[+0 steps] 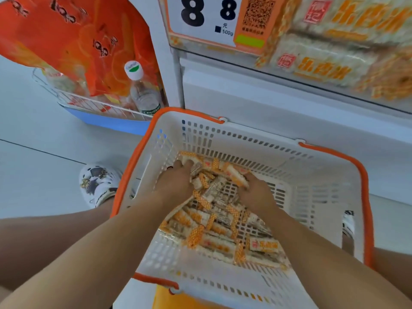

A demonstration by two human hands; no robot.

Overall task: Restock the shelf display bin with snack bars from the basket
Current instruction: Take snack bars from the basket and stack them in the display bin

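A white plastic basket [316, 175] with an orange rim stands on the floor below me. Several snack bars [214, 221] in white and orange wrappers lie heaped on its bottom. My left hand [176, 181] is deep in the pile at the far left, its fingers curled round bars. My right hand [256, 192] reaches in from the right and grips more bars at its fingertips. The shelf display bin [334, 63], behind a clear front, holds the same bars at the top right.
A price sign [207, 16] hangs on the shelf edge above the basket. To the left a wire rack [93, 103] holds orange bags and a water bottle [142, 90]. My patterned shoe [98, 184] stands left of the basket on the pale floor.
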